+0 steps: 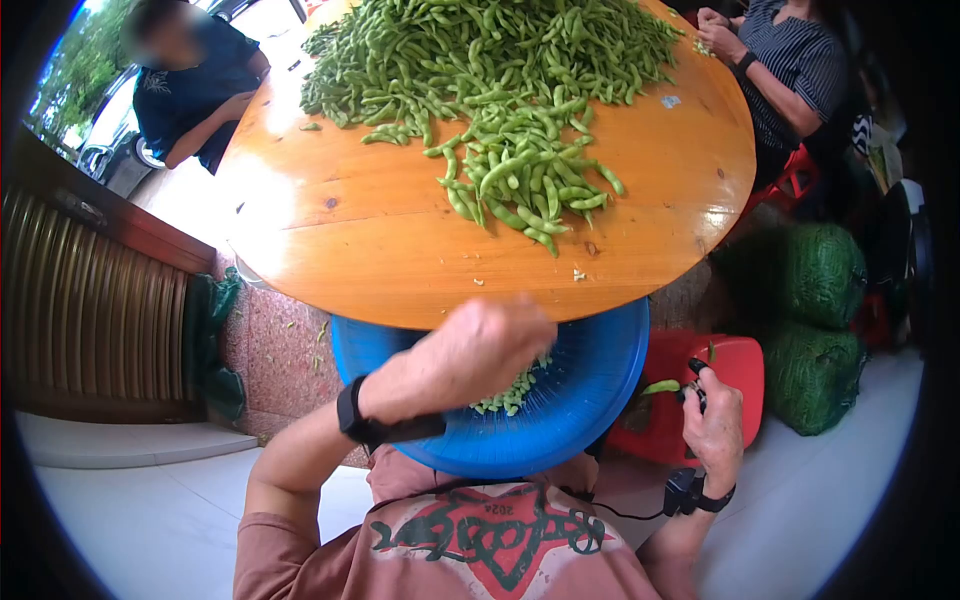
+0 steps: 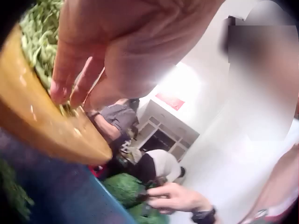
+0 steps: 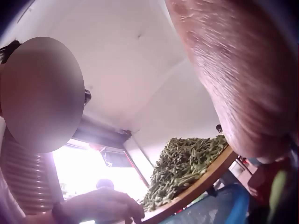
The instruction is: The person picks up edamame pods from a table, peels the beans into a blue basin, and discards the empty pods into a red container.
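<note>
Blurred over the blue basin (image 1: 590, 400), my left hand (image 1: 475, 345) has its fingers bent down by the table edge. In the left wrist view its fingertips close in on a small yellow-green piece (image 2: 68, 110). Off to the right, over a red stool, my right hand (image 1: 716, 420) grips a green soybean pod (image 1: 660, 387) with finger and thumb. Black covers (image 1: 697, 367) show at those fingertips. Shelled green beans (image 1: 510, 397) lie at the bottom of the basin, partly hidden by the left hand. A large heap of soybean pods (image 1: 480, 60) spreads over the wooden table (image 1: 330, 240).
The red stool (image 1: 748, 375) stands right of the basin, with stuffed green mesh sacks (image 1: 822, 275) beyond it. Two other people (image 1: 200, 90) are at the table's far left and far right. A ribbed brown panel (image 1: 90, 290) stands at left.
</note>
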`<state>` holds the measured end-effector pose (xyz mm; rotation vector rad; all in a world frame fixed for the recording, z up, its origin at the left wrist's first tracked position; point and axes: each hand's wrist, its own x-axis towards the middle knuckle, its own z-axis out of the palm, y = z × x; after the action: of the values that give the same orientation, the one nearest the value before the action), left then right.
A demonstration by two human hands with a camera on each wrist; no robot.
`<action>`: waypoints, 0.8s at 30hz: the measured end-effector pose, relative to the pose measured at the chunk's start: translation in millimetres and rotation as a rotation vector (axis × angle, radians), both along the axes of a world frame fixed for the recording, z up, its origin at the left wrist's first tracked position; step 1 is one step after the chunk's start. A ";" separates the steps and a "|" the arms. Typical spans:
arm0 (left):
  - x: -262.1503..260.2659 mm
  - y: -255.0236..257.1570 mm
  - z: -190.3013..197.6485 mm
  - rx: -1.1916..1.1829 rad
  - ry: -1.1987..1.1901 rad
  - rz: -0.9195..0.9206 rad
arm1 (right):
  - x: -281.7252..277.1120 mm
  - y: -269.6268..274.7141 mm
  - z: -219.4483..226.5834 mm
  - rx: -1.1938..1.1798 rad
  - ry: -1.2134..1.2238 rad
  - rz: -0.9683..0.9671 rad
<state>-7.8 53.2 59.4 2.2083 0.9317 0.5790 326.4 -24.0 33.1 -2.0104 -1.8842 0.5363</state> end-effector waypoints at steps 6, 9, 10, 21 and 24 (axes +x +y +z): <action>14.4 84.5 -4.7 0.633 0.339 0.432 | -6.7 0.6 -5.1 0.079 0.132 -0.048; 11.4 106.5 -11.4 0.587 0.383 0.463 | -16.8 2.7 -6.1 0.110 0.168 -0.037; 8.4 108.8 -14.1 0.531 0.399 0.420 | -20.1 3.7 -3.9 0.099 0.164 -0.023; -22.1 29.9 -19.3 0.546 0.358 0.287 | -37.2 4.6 -1.1 0.054 0.190 0.068; -25.8 13.8 -17.4 0.596 0.276 0.406 | -42.6 5.9 -0.7 0.073 0.201 0.090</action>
<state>-33.6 67.0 42.0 2.6853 1.5309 0.8358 283.8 -18.2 32.4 -1.7617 -1.8509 0.6575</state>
